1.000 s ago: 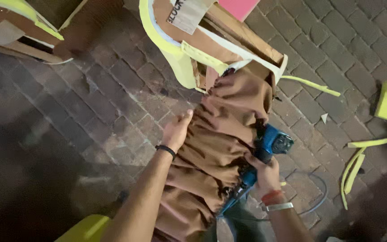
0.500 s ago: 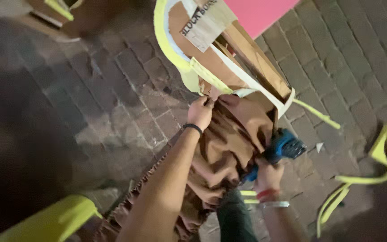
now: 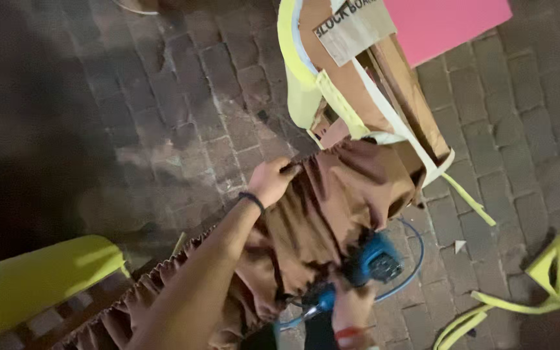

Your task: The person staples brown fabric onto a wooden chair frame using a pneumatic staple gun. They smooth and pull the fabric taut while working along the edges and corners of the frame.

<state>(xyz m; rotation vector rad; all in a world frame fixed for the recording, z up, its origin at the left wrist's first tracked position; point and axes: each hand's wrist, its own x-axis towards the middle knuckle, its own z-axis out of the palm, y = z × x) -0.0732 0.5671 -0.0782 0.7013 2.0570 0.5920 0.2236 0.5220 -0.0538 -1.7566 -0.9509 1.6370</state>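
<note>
Left hand (image 3: 271, 181) fingers closed, gripping the gathered brown pleated fabric (image 3: 332, 214); right hand (image 3: 351, 304) fingers wrapped around the blue handheld power tool (image 3: 372, 262).

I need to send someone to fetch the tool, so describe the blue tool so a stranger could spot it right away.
Start at the brown gathered cloth spread over the brick floor. At its lower right edge, the right hand grips a blue tool. It is the only bright blue thing, with a thin blue hose looping behind it.
</note>
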